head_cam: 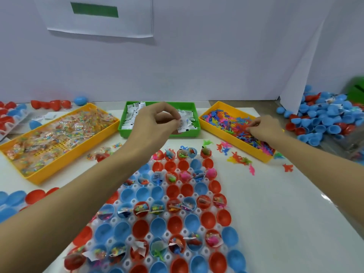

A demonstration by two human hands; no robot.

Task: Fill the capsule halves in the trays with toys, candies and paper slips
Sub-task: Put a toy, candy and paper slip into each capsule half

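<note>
A white capsule tray (214, 251) in front of me holds red and blue capsule halves; some rows carry toys, candy packets and paper slips, others hold nothing. My left hand (155, 120) hovers over the green bin (123, 123) of white paper slips, fingertips pinched on a paper slip (182, 126). My right hand (265, 129) is down in the right yellow bin (239, 143) of small colourful plastic toys, fingers curled on the pile; what they hold is hidden. The left yellow bin (49, 171) contains wrapped candy packets.
Loose toys (239, 159) and candy packets (99, 154) lie on the white mat between bins and tray. A heap of blue and red capsule halves (323, 123) sits at the far right, more halves at the left edge. A white wall stands behind the bins.
</note>
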